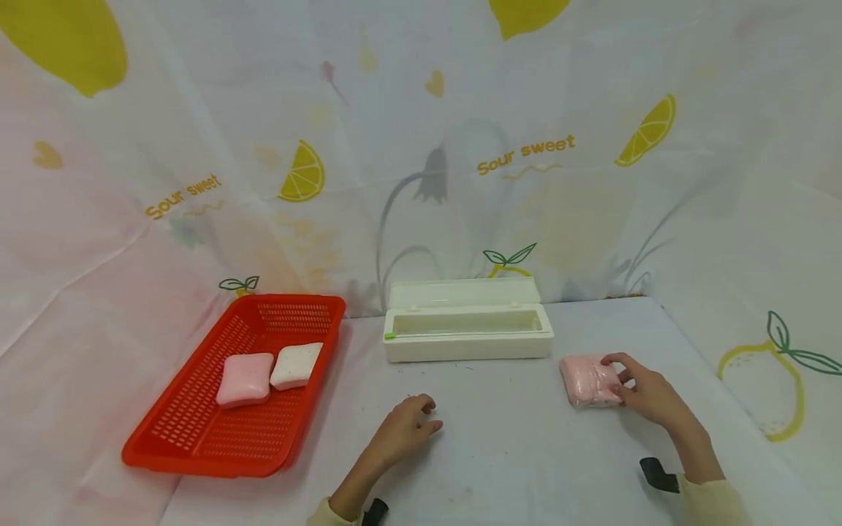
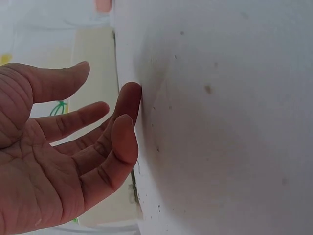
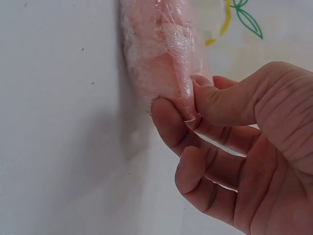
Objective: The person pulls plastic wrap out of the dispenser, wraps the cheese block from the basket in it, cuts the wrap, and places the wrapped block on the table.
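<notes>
A pink soap bar wrapped in clear film (image 1: 584, 380) lies on the right part of the white table. My right hand (image 1: 654, 397) pinches its near right corner between thumb and fingers. In the right wrist view, the crinkled wrap (image 3: 154, 63) shows a folded flap under the thumb. My left hand (image 1: 403, 432) hovers low over the table's middle, fingers loosely bent and nothing in them. Behind it stands a long white box (image 1: 467, 347), its lid (image 1: 463, 294) raised at the back and a green tab at its left front edge.
At the left stands a red perforated basket (image 1: 217, 453). Inside it lie an unwrapped pink soap bar (image 1: 245, 380) and a white one (image 1: 294, 367), side by side. A lemon-printed cloth (image 1: 368, 109) hangs behind the table (image 1: 500, 467) and along its sides.
</notes>
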Tool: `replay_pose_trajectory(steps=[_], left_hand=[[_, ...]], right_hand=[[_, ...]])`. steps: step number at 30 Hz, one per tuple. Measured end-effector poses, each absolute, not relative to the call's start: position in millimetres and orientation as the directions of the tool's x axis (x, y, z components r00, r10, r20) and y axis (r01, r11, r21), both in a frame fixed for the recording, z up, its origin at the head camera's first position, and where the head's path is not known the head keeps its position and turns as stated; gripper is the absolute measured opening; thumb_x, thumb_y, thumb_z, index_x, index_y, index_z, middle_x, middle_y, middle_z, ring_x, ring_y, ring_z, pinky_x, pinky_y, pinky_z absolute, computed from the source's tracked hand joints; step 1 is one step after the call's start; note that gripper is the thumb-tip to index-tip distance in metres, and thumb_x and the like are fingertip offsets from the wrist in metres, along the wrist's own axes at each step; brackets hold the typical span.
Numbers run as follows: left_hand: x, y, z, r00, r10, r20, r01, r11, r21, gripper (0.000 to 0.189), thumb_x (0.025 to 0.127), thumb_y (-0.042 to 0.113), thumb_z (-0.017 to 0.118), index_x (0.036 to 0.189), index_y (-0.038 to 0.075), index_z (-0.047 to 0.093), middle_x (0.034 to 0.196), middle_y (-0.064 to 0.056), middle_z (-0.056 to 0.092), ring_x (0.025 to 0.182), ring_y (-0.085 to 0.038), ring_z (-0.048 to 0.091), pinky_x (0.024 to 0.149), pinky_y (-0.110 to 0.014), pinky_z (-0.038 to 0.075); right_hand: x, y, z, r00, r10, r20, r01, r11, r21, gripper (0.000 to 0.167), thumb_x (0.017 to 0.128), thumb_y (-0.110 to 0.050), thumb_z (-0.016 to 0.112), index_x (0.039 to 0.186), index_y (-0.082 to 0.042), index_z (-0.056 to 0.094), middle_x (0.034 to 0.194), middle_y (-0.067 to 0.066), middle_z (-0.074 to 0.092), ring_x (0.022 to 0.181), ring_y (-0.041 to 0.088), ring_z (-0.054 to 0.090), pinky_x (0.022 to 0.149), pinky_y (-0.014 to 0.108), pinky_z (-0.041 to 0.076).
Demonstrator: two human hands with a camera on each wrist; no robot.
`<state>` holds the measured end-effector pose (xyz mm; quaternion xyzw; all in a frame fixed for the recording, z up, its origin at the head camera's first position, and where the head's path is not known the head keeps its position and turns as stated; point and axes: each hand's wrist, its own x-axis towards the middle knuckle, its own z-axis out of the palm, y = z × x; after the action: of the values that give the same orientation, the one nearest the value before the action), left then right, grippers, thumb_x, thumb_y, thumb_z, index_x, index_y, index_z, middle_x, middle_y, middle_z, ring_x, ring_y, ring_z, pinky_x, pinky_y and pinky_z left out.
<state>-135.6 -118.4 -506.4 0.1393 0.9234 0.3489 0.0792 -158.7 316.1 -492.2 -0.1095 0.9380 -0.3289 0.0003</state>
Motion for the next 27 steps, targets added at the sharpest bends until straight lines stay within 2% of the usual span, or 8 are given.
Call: replay_pose_trajectory(steps=[4, 7, 10, 13, 16, 19, 22, 27], left_hand=[[-138.2, -122.6, -507.0, -0.947, 0.316, -0.051, 0.206, 0.724, 0.658, 0.027, 0.089, 0.021, 0.074, 0.109, 0.005, 0.065, 0.103, -0.007, 0.065, 0.089, -0.021, 0.059, 0.074, -0.041, 0.049], [-141.7, -126.4, -507.0, -0.949, 0.310, -0.054, 0.203, 0.733, 0.649, 0.026, 0.090, 0.021, 0.074, 0.108, 0.005, 0.066, 0.104, -0.008, 0.065, 0.087, -0.021, 0.059, 0.074, -0.041, 0.049], [-148.8, -131.9, -502.5, -0.957, 0.288, -0.019, 0.218, 0.763, 0.608, 0.026, 0.090, 0.019, 0.073, 0.110, 0.004, 0.066, 0.104, -0.008, 0.065, 0.086, -0.021, 0.061, 0.074, -0.042, 0.051], [-159.6, -140.5, -491.4, -0.968, 0.232, 0.097, 0.248, 0.821, 0.514, 0.027, 0.089, 0.016, 0.074, 0.111, 0.004, 0.066, 0.105, -0.009, 0.065, 0.089, -0.024, 0.060, 0.074, -0.042, 0.051], [-173.0, -150.7, -477.6, -0.943, 0.191, 0.274, 0.289, 0.877, 0.384, 0.030, 0.086, 0.012, 0.077, 0.112, 0.003, 0.067, 0.109, -0.013, 0.064, 0.095, -0.030, 0.058, 0.075, -0.045, 0.050], [-189.4, -157.2, -466.7, -0.891, 0.211, 0.401, 0.343, 0.892, 0.295, 0.032, 0.084, 0.009, 0.078, 0.114, 0.001, 0.067, 0.116, -0.016, 0.062, 0.104, -0.037, 0.055, 0.080, -0.050, 0.049], [-208.6, -158.1, -463.0, -0.871, 0.255, 0.421, 0.391, 0.878, 0.277, 0.030, 0.087, 0.009, 0.075, 0.115, 0.000, 0.067, 0.118, -0.016, 0.060, 0.108, -0.037, 0.052, 0.083, -0.052, 0.047], [-234.4, -153.5, -466.6, -0.872, 0.284, 0.400, 0.410, 0.870, 0.276, 0.029, 0.090, 0.016, 0.072, 0.115, 0.002, 0.069, 0.111, -0.014, 0.061, 0.100, -0.036, 0.050, 0.076, -0.049, 0.046]], right_hand=[[-159.9, 318.4, -494.5, -0.976, -0.217, 0.010, -0.177, 0.769, -0.614, 0.041, 0.090, 0.001, 0.062, 0.128, -0.003, 0.047, 0.090, 0.011, 0.062, 0.069, 0.018, 0.054, 0.059, 0.033, 0.044], [-160.3, 319.1, -490.5, -0.974, -0.227, -0.014, -0.177, 0.795, -0.580, 0.040, 0.091, 0.000, 0.061, 0.129, -0.002, 0.048, 0.093, 0.015, 0.062, 0.073, 0.023, 0.057, 0.060, 0.037, 0.046], [-160.5, 313.6, -480.6, -0.974, -0.226, 0.032, -0.207, 0.816, -0.540, 0.036, 0.091, -0.002, 0.062, 0.126, 0.003, 0.053, 0.101, 0.023, 0.061, 0.083, 0.033, 0.061, 0.065, 0.046, 0.050], [-166.9, 297.2, -469.2, -0.968, -0.219, 0.122, -0.250, 0.805, -0.537, 0.033, 0.093, -0.005, 0.063, 0.123, 0.006, 0.057, 0.110, 0.027, 0.060, 0.092, 0.040, 0.061, 0.071, 0.053, 0.051], [-181.5, 274.9, -461.6, -0.955, -0.217, 0.200, -0.294, 0.766, -0.572, 0.034, 0.094, -0.008, 0.065, 0.125, 0.004, 0.059, 0.113, 0.023, 0.062, 0.095, 0.036, 0.060, 0.077, 0.052, 0.050], [-199.0, 253.9, -457.9, -0.946, -0.219, 0.240, -0.322, 0.730, -0.603, 0.036, 0.092, -0.011, 0.070, 0.125, 0.000, 0.061, 0.112, 0.018, 0.064, 0.097, 0.032, 0.059, 0.079, 0.048, 0.048], [-214.4, 238.2, -457.3, -0.941, -0.226, 0.252, -0.336, 0.715, -0.613, 0.038, 0.090, -0.014, 0.073, 0.124, -0.002, 0.063, 0.115, 0.016, 0.064, 0.097, 0.029, 0.057, 0.079, 0.045, 0.046], [-234.0, 226.1, -460.4, -0.927, -0.273, 0.257, -0.374, 0.715, -0.591, 0.038, 0.090, -0.015, 0.073, 0.124, 0.000, 0.063, 0.120, 0.018, 0.061, 0.097, 0.031, 0.057, 0.080, 0.047, 0.046]])
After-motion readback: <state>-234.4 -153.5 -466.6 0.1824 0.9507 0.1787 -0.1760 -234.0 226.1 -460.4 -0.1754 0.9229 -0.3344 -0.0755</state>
